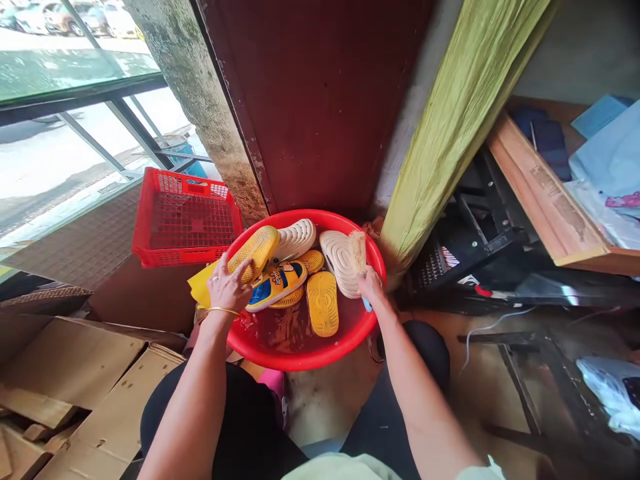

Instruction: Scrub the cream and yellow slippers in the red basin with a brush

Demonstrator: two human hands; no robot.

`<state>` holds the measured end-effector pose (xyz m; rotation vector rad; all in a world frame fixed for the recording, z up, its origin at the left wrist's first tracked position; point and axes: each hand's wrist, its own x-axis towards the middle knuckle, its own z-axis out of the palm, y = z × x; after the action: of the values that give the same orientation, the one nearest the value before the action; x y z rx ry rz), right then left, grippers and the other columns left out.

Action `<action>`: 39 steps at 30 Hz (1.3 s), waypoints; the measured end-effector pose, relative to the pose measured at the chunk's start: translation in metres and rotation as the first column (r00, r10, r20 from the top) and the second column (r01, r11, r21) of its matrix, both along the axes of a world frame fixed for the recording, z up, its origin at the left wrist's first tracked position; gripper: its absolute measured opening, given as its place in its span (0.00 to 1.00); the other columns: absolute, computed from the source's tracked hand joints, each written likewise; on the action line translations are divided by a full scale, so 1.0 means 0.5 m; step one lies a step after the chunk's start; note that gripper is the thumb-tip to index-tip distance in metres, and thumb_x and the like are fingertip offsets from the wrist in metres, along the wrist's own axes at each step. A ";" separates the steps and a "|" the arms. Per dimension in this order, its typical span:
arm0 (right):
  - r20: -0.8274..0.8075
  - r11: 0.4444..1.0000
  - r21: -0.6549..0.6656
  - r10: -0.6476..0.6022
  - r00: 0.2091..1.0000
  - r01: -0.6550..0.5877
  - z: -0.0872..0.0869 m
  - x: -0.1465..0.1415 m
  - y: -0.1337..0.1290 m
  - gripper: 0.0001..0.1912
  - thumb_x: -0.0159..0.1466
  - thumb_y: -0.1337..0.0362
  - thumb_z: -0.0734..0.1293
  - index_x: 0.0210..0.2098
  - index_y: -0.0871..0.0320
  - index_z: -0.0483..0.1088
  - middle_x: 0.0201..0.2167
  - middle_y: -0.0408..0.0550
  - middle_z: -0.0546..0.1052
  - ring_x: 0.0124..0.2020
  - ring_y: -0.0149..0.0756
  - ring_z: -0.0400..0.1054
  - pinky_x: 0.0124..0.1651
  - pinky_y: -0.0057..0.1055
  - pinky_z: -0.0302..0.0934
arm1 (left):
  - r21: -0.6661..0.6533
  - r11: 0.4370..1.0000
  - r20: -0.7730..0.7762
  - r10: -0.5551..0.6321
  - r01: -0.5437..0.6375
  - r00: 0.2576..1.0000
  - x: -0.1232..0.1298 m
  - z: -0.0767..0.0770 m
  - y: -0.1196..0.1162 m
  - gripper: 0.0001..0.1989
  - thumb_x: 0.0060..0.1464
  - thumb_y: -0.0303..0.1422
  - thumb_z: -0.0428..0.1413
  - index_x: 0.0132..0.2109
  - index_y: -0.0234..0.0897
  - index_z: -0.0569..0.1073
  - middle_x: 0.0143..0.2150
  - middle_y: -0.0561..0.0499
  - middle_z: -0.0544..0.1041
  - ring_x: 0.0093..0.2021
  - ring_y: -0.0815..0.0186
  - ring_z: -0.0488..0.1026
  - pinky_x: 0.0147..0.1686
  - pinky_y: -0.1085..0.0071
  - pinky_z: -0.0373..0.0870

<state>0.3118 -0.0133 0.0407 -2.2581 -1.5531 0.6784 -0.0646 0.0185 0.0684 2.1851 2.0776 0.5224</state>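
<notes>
My left hand [229, 287] grips a yellow slipper [256, 252] over the left rim of a red basin [310, 363], its textured sole turned up. Under that hand, a flat yellow piece [200, 285] hangs over the rim; what it is I cannot tell. In my right hand [371, 287] is a scrub brush [358, 249] with pale bristles, held at the basin's right side beside an upturned white shoe sole [341, 263]. Several more shoes lie in the basin: a yellow and blue shoe [277, 285], a yellow slipper sole [323, 303] and a white clog [296, 240]. Reddish-looking water shows at the bottom.
A red plastic crate [187, 217] stands left of the basin, beyond flattened cardboard [65, 360]. Behind the basin is a dark red door [320, 100]. To the right hang a yellow-green curtain [445, 127] and a wooden drawer [550, 193] with items inside.
</notes>
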 end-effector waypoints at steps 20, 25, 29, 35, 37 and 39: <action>-0.393 0.986 0.105 -0.077 0.916 0.128 0.008 -0.004 -0.023 0.26 0.69 0.58 0.61 0.65 0.56 0.60 0.45 0.48 0.80 0.20 0.27 0.72 0.23 0.24 0.65 | -0.284 0.800 0.833 -0.067 0.528 0.549 0.295 -0.144 -0.057 0.45 0.56 0.52 0.61 0.72 0.34 0.58 0.64 0.31 0.72 0.55 0.49 0.77 0.53 0.53 0.75; -0.534 0.973 0.147 -0.074 0.842 0.179 0.003 -0.008 -0.024 0.25 0.67 0.56 0.63 0.61 0.57 0.64 0.42 0.46 0.80 0.19 0.27 0.70 0.21 0.24 0.63 | -0.382 0.761 0.874 0.114 0.524 0.472 0.308 -0.185 -0.055 0.51 0.49 0.54 0.67 0.72 0.33 0.60 0.60 0.30 0.75 0.57 0.46 0.76 0.57 0.47 0.72; -0.523 0.976 0.050 -0.157 0.838 0.214 0.006 -0.028 -0.012 0.25 0.66 0.62 0.64 0.61 0.59 0.65 0.48 0.52 0.79 0.19 0.27 0.71 0.20 0.24 0.64 | -0.365 0.776 0.883 0.113 0.514 0.456 0.304 -0.173 -0.067 0.49 0.48 0.54 0.67 0.71 0.38 0.63 0.60 0.34 0.76 0.59 0.46 0.74 0.58 0.48 0.71; -0.585 0.994 0.103 0.041 0.810 0.024 0.024 -0.037 -0.044 0.25 0.65 0.60 0.65 0.60 0.56 0.65 0.42 0.46 0.79 0.17 0.25 0.68 0.18 0.23 0.62 | -0.305 0.807 0.860 0.005 0.506 0.510 0.313 -0.147 -0.075 0.53 0.46 0.53 0.68 0.72 0.34 0.61 0.68 0.31 0.67 0.64 0.41 0.70 0.62 0.47 0.66; -0.650 0.990 0.127 0.125 0.749 -0.055 0.024 -0.050 -0.062 0.23 0.65 0.59 0.64 0.59 0.56 0.65 0.38 0.43 0.79 0.16 0.26 0.67 0.16 0.22 0.60 | -0.275 0.803 0.852 -0.051 0.529 0.521 0.318 -0.148 -0.076 0.53 0.45 0.52 0.69 0.72 0.34 0.60 0.68 0.31 0.68 0.62 0.42 0.72 0.62 0.47 0.66; -0.685 0.985 0.146 0.171 0.708 -0.097 0.021 -0.071 -0.074 0.22 0.65 0.59 0.64 0.57 0.56 0.65 0.38 0.43 0.79 0.15 0.25 0.66 0.15 0.22 0.59 | -0.225 0.812 0.836 -0.124 0.539 0.535 0.319 -0.154 -0.075 0.50 0.45 0.49 0.69 0.70 0.35 0.61 0.64 0.35 0.72 0.60 0.45 0.73 0.63 0.49 0.66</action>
<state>0.2764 -0.0506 0.0512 -1.5183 -1.3094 1.2810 0.0951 -0.0192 -0.0086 1.5497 1.0825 0.6914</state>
